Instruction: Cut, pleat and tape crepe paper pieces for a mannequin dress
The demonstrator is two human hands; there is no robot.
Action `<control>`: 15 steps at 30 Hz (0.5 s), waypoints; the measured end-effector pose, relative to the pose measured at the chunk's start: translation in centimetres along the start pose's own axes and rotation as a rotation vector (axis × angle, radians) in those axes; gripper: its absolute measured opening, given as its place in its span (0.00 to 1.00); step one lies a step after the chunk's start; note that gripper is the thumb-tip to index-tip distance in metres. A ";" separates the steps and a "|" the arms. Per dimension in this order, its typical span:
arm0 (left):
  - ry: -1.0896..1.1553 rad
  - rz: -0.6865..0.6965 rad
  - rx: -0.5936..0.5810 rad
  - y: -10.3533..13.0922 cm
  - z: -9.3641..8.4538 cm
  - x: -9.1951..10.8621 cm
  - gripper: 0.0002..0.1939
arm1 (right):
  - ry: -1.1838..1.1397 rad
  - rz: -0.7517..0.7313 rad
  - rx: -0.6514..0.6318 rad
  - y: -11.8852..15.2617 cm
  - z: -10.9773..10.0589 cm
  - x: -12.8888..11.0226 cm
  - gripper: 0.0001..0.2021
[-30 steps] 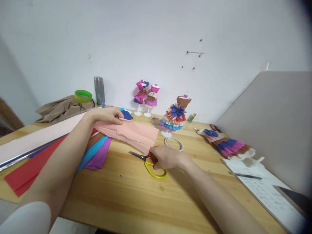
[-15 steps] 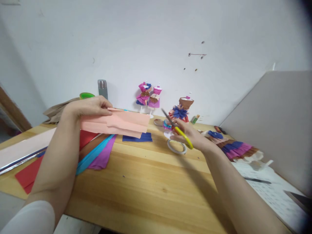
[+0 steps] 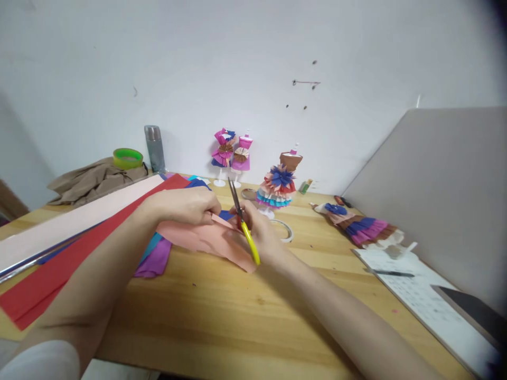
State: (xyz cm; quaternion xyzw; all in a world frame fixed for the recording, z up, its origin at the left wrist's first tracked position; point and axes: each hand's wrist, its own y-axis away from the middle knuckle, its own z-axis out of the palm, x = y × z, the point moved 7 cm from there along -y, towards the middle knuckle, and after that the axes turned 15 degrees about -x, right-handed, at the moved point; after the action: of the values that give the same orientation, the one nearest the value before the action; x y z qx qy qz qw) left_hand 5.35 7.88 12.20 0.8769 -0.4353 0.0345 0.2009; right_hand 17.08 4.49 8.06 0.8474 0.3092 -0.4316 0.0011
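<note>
My left hand [image 3: 188, 206] is closed on the upper edge of a peach crepe paper sheet [image 3: 202, 240], which hangs slanting above the table. In my right hand [image 3: 257, 227] are scissors [image 3: 249, 240] with a yellow handle, their blades pointing up and away from me. The fingers of that hand are at the paper's right end; whether they pinch it is hidden behind the scissors. Under my left arm lie a long red paper strip [image 3: 99, 227] and purple paper [image 3: 154, 258]. Blue paper [image 3: 226, 215] shows behind the peach sheet.
Mini dress forms in paper dresses [image 3: 287, 179] stand along the wall. A white tape roll [image 3: 285, 230] lies right of my hand. Green tape [image 3: 128, 158] sits on brown cloth [image 3: 99, 182] beside a flask [image 3: 154, 150]. A paper dress [image 3: 356, 224] and a written sheet [image 3: 412, 295] lie right.
My left hand has moved right and down with the peach paper, which now slants. My right hand has brought the scissors left to the paper's right end. The view has shifted slightly.
</note>
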 end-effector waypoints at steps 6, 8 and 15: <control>0.074 0.077 0.312 1.7 -3.1 -0.7 0.17 | -0.136 0.076 0.226 -0.1 -2.4 2.5 0.16; 0.162 0.006 0.580 2.6 -4.8 -2.9 0.26 | -0.180 0.083 0.285 -0.1 -3.6 3.2 0.18; 1.090 -0.210 0.613 -2.6 -0.4 -12.2 0.40 | -0.195 0.134 0.423 0.3 -5.8 4.4 0.18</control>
State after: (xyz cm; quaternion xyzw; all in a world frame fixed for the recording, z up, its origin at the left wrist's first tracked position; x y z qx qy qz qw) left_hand -0.19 18.58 8.84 0.7892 -0.1524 0.5793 0.1357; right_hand 23.42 8.17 8.40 0.8017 0.1533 -0.5656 -0.1176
